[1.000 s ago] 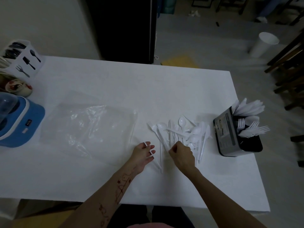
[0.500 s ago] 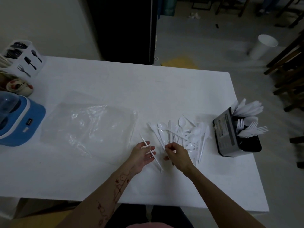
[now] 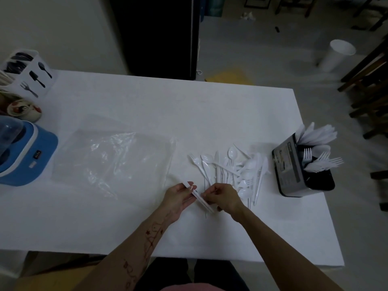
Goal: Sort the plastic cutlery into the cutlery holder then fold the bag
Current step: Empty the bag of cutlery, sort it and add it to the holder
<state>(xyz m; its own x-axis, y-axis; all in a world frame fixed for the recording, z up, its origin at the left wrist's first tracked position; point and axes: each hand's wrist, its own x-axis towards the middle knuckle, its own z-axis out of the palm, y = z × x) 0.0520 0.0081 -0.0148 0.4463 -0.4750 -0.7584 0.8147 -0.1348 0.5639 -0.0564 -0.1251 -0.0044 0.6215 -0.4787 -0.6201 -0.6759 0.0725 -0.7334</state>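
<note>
Both hands meet at the near edge of the white table (image 3: 126,217), just in front of the body. Left hand (image 3: 178,198) is palm-up, fingers curled around a small bundle of white cutlery pieces (image 3: 202,201) that lies diagonally across its fingers (handles, type unclear, too blurred). Right hand (image 3: 223,197) is touching that same bundle from the other side, fingertips pinched on it; hands almost in contact.

Loose cutlery pile (image 3: 233,169) sits just beyond and slightly right of the right hand: spoons, forks, knives, overlapping, flat on the table. A few pieces reach down beside the right hand's knuckles.

Cutlery holder (image 3: 294,171) is further right of the right hand, past the pile, near the table's right edge. Dark box, already loaded with white forks and knives standing up and fanned outward (compartment split not readable).

Clear plastic bag (image 3: 113,162) lies flat and unfolded beyond and left of the left hand, its near right corner close to the left fingertips, not touching.

Far left of the left hand: blue appliance (image 3: 27,156), small patterned cup (image 3: 23,109), white cutlery caddy (image 3: 31,72) with black icons.
</note>
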